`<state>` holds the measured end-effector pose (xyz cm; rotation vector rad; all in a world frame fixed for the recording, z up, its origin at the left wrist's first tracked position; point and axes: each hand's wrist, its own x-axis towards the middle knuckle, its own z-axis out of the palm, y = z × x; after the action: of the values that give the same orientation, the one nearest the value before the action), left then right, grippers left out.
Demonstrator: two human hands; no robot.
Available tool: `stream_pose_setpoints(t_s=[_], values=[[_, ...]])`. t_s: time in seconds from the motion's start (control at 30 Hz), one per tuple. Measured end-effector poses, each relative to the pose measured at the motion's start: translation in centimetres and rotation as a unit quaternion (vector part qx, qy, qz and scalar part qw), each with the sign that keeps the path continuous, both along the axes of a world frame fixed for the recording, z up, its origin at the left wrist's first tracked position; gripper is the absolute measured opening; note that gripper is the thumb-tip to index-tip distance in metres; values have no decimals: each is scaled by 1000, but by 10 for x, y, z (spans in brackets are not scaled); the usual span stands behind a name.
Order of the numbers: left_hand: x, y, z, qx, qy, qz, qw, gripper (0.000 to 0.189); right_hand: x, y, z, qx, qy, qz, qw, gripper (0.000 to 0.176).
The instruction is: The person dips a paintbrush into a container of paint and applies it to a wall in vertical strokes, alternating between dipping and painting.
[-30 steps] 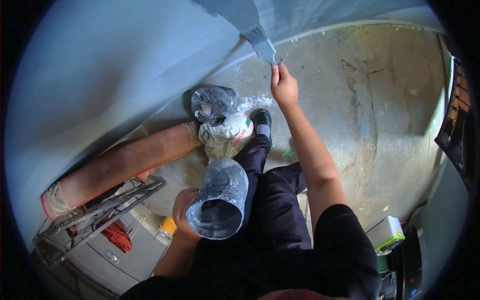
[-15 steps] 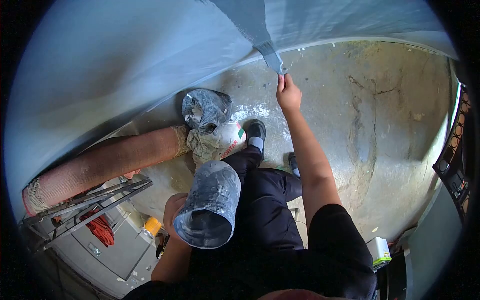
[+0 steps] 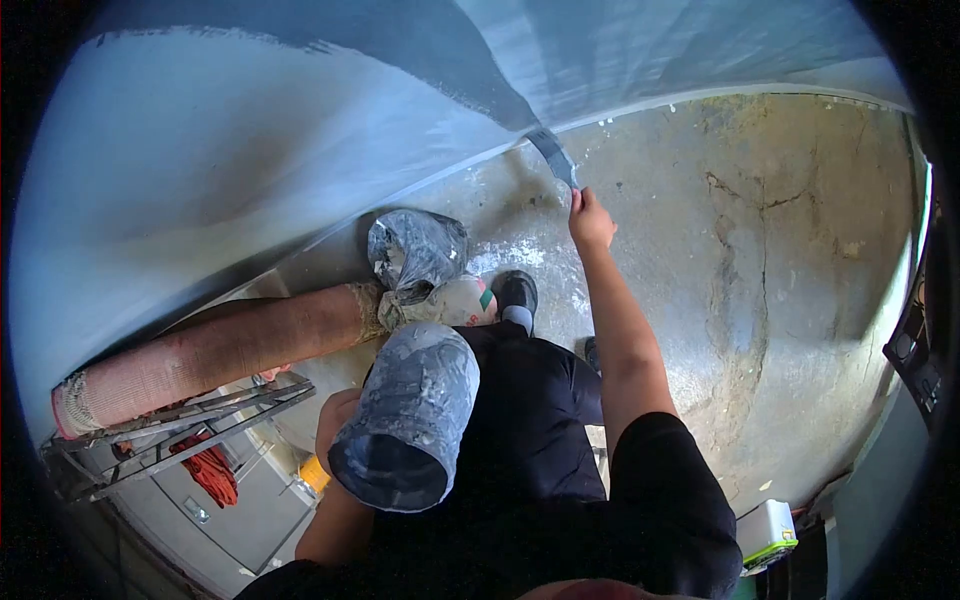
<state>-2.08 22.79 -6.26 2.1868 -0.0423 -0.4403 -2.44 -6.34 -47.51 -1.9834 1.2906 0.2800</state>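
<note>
My right hand (image 3: 593, 222) is stretched forward, closed around the handle end of a flat paintbrush (image 3: 553, 157). The brush is coated grey, and its wide end bends against the lower edge of the wall (image 3: 250, 110). Darker wet grey coating (image 3: 430, 55) spreads over the upper wall and runs down to the brush tip. Low on the left, my left hand (image 3: 335, 420) grips the side of a cylindrical bucket (image 3: 415, 385) crusted with grey and white paint. Its mouth faces back toward me, and the dark inside shows. Most of the left fingers are hidden behind it.
A rolled mat (image 3: 230, 335) lies by the wall on the left, above a metal frame (image 3: 200, 440) with a red cloth (image 3: 210, 472). Near my foot are a smeared black plastic bag (image 3: 415, 245) and a mortar sack (image 3: 465, 300). A white box (image 3: 768, 530) stands lower right.
The brush and my right hand have moved slightly down and right, to the wall's bottom edge. More of the dark coated wall shows at upper left. The bucket has shifted slightly down and left.
</note>
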Motion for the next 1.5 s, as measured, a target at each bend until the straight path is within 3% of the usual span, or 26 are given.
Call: stream_pose_setpoints(t_s=[0.13,0.23,0.27,0.33,0.47,0.53,0.6,0.63,0.7,0.87,0.97,1.07,1.2,1.4,1.5], values=[[0,-6,12,-23,16,-14,1000,22,-31,-5,20,-22,20,-11,1000,40],[-2,-4,38,-40,35,-7,999,24,-58,-10,73,-68,-151,33,986,26],[-3,-3,48,-47,41,-5,998,25,-64,-8,93,-66,-149,32,986,26],[-4,-2,69,-75,52,-5,996,26,-62,-8,151,-108,-298,35,948,18],[-10,10,96,-127,67,6,990,29,-25,-11,278,-75,-413,-11,907,10],[-4,38,101,17,75,-34,996,31,-3,-15,318,-97,-485,-1,869,9],[-6,52,108,90,87,-56,991,32,15,-19,350,-89,-492,2,866,10],[-8,58,109,65,121,-4,991,31,22,-18,357,-80,-463,-2,883,11],[-14,65,110,16,185,103,977,30,32,-19,349,-75,-414,-7,907,17],[-5,28,139,29,93,-77,992,31,2,-14,296,-124,-271,17,954,19],[8,-2,154,28,28,-176,984,31,-17,-10,299,-121,-295,28,947,15],[18,-18,162,34,-19,-237,971,32,0,-8,336,-127,-401,1,907,17],[24,-24,171,36,-42,-272,961,32,27,-9,338,-120,-379,-13,917,18],[15,-2,164,-7,-23,-223,974,31,0,0,299,-155,-220,-21,963,19],[8,-10,168,-32,14,-139,990,29,-19,4,308,-123,-268,0,956,15]])
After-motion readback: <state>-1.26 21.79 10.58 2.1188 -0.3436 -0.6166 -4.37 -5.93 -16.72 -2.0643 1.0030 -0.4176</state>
